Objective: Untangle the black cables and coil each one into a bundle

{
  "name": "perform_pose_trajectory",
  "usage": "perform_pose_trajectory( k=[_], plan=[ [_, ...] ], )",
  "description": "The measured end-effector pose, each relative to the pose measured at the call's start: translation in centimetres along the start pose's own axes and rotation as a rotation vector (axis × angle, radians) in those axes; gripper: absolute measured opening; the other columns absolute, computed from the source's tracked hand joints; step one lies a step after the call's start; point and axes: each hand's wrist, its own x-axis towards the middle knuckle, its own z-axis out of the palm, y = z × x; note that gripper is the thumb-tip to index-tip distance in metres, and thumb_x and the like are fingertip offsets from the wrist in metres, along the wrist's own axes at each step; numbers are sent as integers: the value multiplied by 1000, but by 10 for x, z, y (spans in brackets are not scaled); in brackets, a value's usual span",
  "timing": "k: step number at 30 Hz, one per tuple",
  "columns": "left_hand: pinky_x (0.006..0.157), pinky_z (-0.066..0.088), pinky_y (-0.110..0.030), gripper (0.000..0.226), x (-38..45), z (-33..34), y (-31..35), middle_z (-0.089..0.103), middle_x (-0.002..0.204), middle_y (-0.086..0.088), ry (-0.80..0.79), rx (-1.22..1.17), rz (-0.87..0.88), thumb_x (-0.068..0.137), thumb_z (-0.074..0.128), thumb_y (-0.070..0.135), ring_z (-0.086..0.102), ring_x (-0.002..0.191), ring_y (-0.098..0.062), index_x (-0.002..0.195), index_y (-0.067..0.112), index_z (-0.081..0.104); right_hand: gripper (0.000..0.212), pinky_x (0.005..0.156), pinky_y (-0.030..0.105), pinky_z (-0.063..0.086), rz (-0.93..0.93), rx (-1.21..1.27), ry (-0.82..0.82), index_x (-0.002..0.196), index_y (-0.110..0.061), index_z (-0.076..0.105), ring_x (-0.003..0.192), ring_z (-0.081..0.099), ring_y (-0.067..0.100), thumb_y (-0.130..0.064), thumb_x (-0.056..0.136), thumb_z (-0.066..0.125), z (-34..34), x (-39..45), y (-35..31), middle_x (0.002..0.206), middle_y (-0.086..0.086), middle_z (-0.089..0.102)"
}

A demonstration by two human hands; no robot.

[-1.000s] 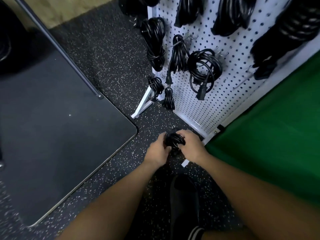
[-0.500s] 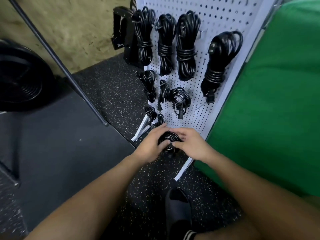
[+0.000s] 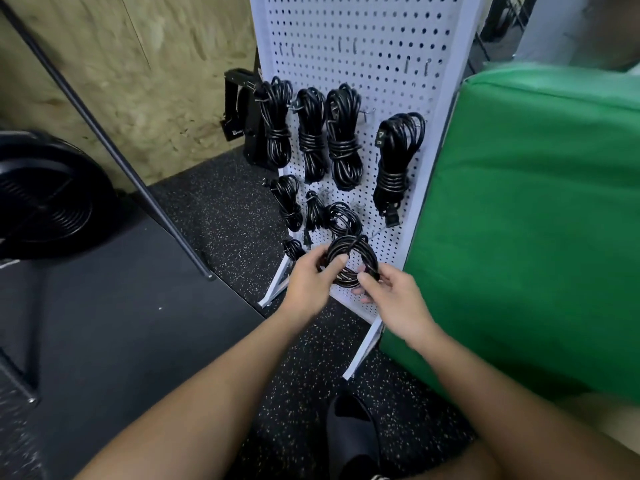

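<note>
So the coiled cable (image 3: 351,259) sat mid-frame between both hands, left hand (image 3: 308,282) gripping its left rim, right hand (image 3: 391,296) pinching the lower right, pegboard (image 3: 381,46) just behind.

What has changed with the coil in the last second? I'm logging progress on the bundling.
Both hands lifted the cable coil from near the floor up before the pegboard, and it now shows as an open ring. Left hand and right hand grip it throughout; hung bundles unchanged.

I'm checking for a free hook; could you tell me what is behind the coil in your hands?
Behind the coiled cable is the white pegboard; any hook there is covered by the coil and both hands.
</note>
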Motion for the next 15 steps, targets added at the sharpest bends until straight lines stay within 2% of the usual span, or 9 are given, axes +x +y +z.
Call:
perform_pose_trajectory(
  k=[3, 5, 8, 10, 12, 13, 15],
  plan=[
    [105, 56, -43, 43, 8, 5, 4, 74, 118, 11, -56, 62, -61, 112, 45, 59, 69, 113, -14, 126, 27, 69, 16, 93, 46, 67, 28, 15, 97, 119, -19, 76, 95, 81, 23, -28, 111, 66, -4, 9, -2, 104, 3, 82],
    [105, 55, -50, 43, 14, 9, 7, 67, 110, 9, -82, 116, -92, 114, 33, 57, 66, 109, -18, 114, 27, 65, 16, 93, 45, 67, 42, 2, 138, 117, -20, 75, 92, 81, 21, -30, 111, 65, -8, 16, -1, 100, 1, 83],
    [95, 53, -42, 38, 28, 16, 12, 65, 108, 4, -79, 172, -109, 120, 32, 44, 69, 104, -25, 112, 21, 61, 15, 93, 47, 67, 61, 37, 201, 115, -19, 75, 91, 82, 22, -30, 110, 67, -9, 29, 4, 99, 1, 83],
    [93, 56, -43, 40, 40, 24, 9, 67, 99, -1, -50, 158, -109, 119, 35, 42, 68, 94, -28, 109, 16, 63, 15, 93, 48, 67, 85, 76, 266, 115, -18, 76, 90, 82, 24, -30, 110, 68, -8, 37, 10, 98, 2, 83],
    [81, 56, -44, 42, 50, 33, 3, 58, 80, -4, -6, 154, -101, 119, 39, 39, 54, 72, -22, 97, 10, 61, 15, 94, 46, 67, 112, 138, 321, 114, -18, 77, 89, 82, 23, -30, 109, 70, -6, 43, 15, 97, 1, 83],
    [74, 51, -42, 42, 53, 37, 3, 56, 75, -4, 20, 164, -104, 119, 42, 37, 48, 68, -18, 94, 8, 61, 15, 94, 45, 67, 128, 174, 342, 113, -17, 78, 90, 82, 22, -30, 108, 71, -5, 44, 16, 97, 2, 83],
    [71, 46, -40, 40, 57, 43, 4, 64, 79, -9, 64, 165, -101, 118, 44, 34, 50, 70, -14, 101, 7, 69, 16, 97, 41, 66, 167, 259, 373, 112, -14, 78, 94, 83, 21, -28, 107, 74, -2, 45, 19, 99, 5, 84]
  ],
)
